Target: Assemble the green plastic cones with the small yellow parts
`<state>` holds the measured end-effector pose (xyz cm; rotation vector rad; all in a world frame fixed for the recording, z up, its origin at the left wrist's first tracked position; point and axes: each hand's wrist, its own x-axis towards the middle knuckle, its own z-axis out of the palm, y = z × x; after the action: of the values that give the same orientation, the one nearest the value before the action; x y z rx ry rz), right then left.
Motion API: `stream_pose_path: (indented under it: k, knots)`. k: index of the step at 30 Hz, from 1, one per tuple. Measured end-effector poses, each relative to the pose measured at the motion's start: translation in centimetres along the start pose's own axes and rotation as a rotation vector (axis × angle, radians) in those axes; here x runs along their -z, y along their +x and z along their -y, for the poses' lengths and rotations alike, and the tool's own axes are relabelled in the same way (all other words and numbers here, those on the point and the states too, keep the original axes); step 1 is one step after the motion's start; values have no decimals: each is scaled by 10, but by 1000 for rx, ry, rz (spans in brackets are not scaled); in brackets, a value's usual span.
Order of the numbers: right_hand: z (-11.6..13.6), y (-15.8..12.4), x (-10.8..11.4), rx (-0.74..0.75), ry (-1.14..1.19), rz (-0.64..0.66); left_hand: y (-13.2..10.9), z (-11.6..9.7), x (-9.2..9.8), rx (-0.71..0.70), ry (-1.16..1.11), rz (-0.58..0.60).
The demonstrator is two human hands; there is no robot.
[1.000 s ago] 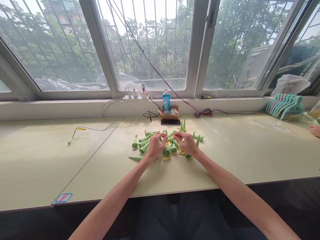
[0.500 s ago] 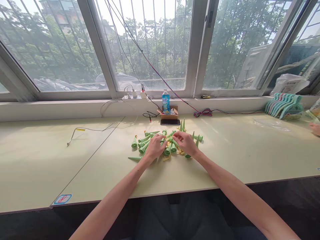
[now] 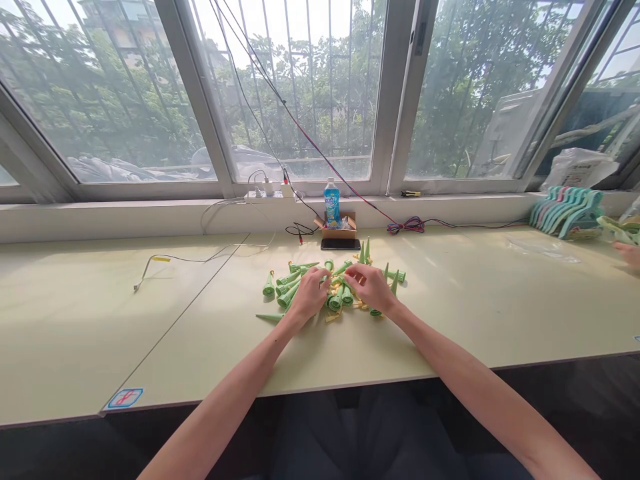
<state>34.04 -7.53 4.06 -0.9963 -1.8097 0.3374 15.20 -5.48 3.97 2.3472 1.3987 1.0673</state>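
Observation:
A pile of green plastic cone-shaped spikes [image 3: 287, 293], with wide threaded ends, lies in front of me. Small yellow plastic pieces [image 3: 333, 317] are scattered among them. Over the left of the pile, my left hand [image 3: 311, 293] is closed, thumb and fingers pinched together. My right hand [image 3: 370, 287] faces it with fingertips pinched, a short gap away. Green and yellow bits show around the fingertips, but what each pinch holds is too small to make out. One green spike [image 3: 269, 285] stands apart at the left, and another, a tapered spike [image 3: 395, 283], points up beside my right hand.
Behind the pile lie a black phone [image 3: 340, 245] and a small cardboard box [image 3: 339, 233] with a blue-labelled bottle [image 3: 332, 203]. A white cable [image 3: 200, 260] crosses the table leftward. Teal hangers [image 3: 567, 212] and another person's hand [image 3: 628, 253] are at far right.
My hands stay almost in place, with small shifts of the fingers; the left has turned slightly. At far right, the other person's hand and a green item have moved a little into view.

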Motion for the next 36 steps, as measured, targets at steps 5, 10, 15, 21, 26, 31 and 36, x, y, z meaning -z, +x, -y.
stream_pose_path:
  k: [5, 10, 15, 21, 26, 31, 36]
  knots:
    - [-2, -1, 0, 21, -21, 44, 1, 1, 0, -20, -14, -38]
    - [-5, -3, -2, 28, -40, 89, 1, 0, 0, -40, -58, -76]
    - [-6, -3, -2, 22, -54, 92, 2, -2, 2, -76, -84, -135]
    - [-5, -3, -1, 13, -46, 84, 1, -5, 3, -75, -109, -135]
    - [-1, -3, -1, 1, 11, 82, 2, -5, 2, -79, -144, -146]
    - [1, -2, -1, -9, 59, 67, 2, -6, 1, -108, -173, -147]
    - [1, -2, 0, 11, 46, 78, 1, -7, 1, -135, -182, -157]
